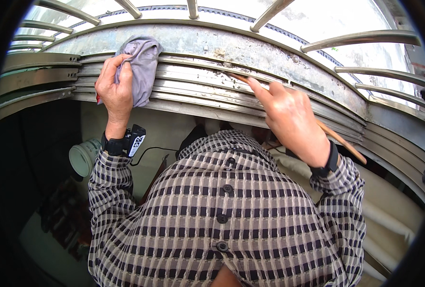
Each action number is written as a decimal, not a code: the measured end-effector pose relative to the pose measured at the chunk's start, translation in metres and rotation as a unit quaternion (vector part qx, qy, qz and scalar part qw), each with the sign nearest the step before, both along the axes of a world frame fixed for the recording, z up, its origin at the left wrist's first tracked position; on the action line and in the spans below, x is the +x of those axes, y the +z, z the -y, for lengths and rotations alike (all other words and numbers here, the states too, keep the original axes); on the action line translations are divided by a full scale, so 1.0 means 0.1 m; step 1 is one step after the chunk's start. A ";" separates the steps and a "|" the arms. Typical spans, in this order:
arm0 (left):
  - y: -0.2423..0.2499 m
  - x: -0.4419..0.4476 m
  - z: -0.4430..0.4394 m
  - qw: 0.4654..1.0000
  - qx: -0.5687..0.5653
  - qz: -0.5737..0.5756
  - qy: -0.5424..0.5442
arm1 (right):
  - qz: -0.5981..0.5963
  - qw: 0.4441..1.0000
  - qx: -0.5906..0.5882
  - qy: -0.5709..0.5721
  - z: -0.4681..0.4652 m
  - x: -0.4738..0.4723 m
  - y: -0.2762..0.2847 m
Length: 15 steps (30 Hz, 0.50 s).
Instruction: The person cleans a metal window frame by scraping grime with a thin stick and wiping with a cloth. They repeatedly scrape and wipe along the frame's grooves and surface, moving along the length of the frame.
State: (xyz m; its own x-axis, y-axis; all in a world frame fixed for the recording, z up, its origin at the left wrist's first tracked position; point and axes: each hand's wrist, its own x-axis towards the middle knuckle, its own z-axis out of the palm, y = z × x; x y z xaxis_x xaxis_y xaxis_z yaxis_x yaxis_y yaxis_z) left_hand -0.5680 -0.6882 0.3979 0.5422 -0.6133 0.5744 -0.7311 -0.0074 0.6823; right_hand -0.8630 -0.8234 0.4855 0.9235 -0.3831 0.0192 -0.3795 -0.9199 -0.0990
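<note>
My left hand (116,84) grips a grey-purple cloth (139,68), which drapes over the metal window track (187,81) and the sill behind it. A bit of red shows beneath that hand. In my right hand (291,118) is a thin wooden stick (341,144); its far end slants down to the track, and my fingers cover its middle. Where the tip meets the grooves, dark crumbs of dirt (221,73) lie scattered along the rails. Whether the tip carries bristles or a blade is too small to tell.
Metal bars (270,16) rise beyond the weathered sill (183,39). Sliding window frames (36,77) stand at the left. Below on the floor are a pale bucket (80,159) and a black cable (151,150). Light-coloured fabric (384,215) hangs in folds at the right.
</note>
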 end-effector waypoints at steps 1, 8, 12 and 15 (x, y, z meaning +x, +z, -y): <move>0.00 0.01 0.00 1.000 -0.004 0.007 -0.001 | 0.005 1.000 0.000 -0.006 -0.03 -0.04 0.07; 0.02 -0.01 0.03 1.000 -0.011 0.007 -0.009 | 0.013 0.999 0.041 0.027 -0.05 0.12 0.00; 0.03 -0.05 0.06 1.000 -0.012 0.014 -0.007 | -0.017 1.000 -0.002 -0.018 0.07 0.07 -0.06; 0.04 -0.07 0.06 1.000 -0.015 -0.007 -0.009 | -0.012 0.999 -0.023 -0.019 -0.01 -0.05 0.04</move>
State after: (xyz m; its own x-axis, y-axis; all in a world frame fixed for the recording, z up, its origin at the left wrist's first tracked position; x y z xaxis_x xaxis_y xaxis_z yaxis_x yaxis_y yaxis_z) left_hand -0.5751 -0.6946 0.4015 0.5398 -0.6050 0.5853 -0.7211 0.0263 0.6923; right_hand -0.8677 -0.8227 0.4895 0.9087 -0.4172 0.0169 -0.4161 -0.9081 -0.0468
